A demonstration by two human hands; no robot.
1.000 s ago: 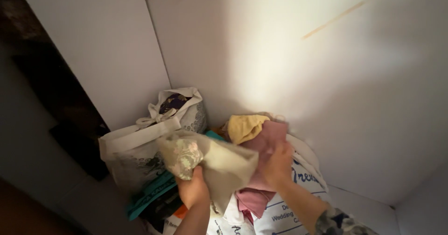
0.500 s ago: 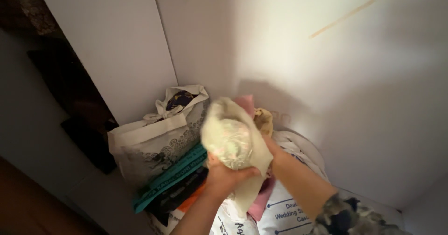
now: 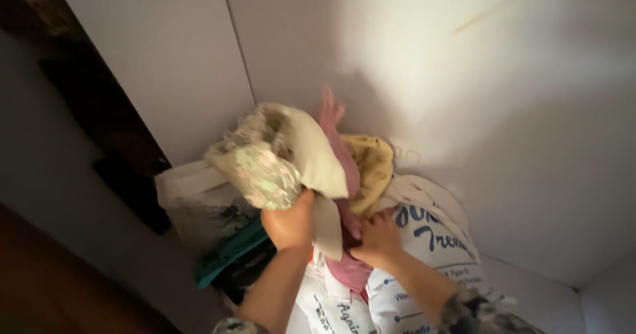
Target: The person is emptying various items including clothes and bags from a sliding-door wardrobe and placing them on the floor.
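— What's stacked in the corner?
— A pale tote bag [image 3: 192,201] against the white wall panels [image 3: 411,75], teal and dark bags [image 3: 228,258] beneath it

— And on the right?
— A white printed sack [image 3: 430,241]

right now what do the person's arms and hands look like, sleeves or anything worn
Both hands are bare: no gloves, and no rings or watch that can be made out. The left hand and right hand lead to uncovered forearms. Near the bottom edge, each arm ends in a pushed-up sleeve with a mottled grey, dark and pale pattern.
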